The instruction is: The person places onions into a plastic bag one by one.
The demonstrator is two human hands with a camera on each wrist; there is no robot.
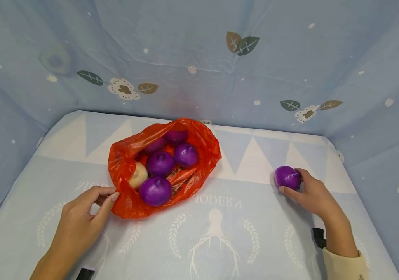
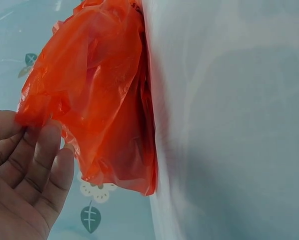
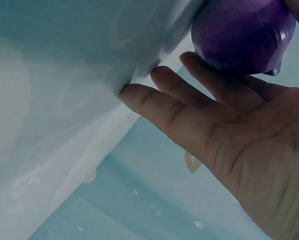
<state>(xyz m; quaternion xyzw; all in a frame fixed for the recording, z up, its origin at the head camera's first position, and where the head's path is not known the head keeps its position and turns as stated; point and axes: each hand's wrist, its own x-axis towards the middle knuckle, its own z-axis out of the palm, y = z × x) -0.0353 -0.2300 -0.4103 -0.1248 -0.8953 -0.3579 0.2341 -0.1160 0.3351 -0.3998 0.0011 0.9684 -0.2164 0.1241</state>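
On the left of the table lies an orange-red plastic bag (image 1: 202,134), its mouth spread wide. Several glossy purple onions (image 1: 161,163) and a cream-coloured one (image 1: 138,176) sit inside. My left hand (image 1: 84,219) pinches the bag's near-left rim between thumb and index finger; the left wrist view shows the other fingers beside the plastic (image 2: 99,100). Far to the right, my right hand (image 1: 316,194) holds a single purple onion (image 1: 286,177) between thumb and fingers, at the table surface. In the right wrist view, that onion (image 3: 244,37) has a small pointed tip, and some fingers extend below it.
A pale patterned cloth covers the table (image 1: 216,241). Blue printed fabric (image 1: 199,46) hangs behind it and along both sides. Table surface separates the bag from my right hand.
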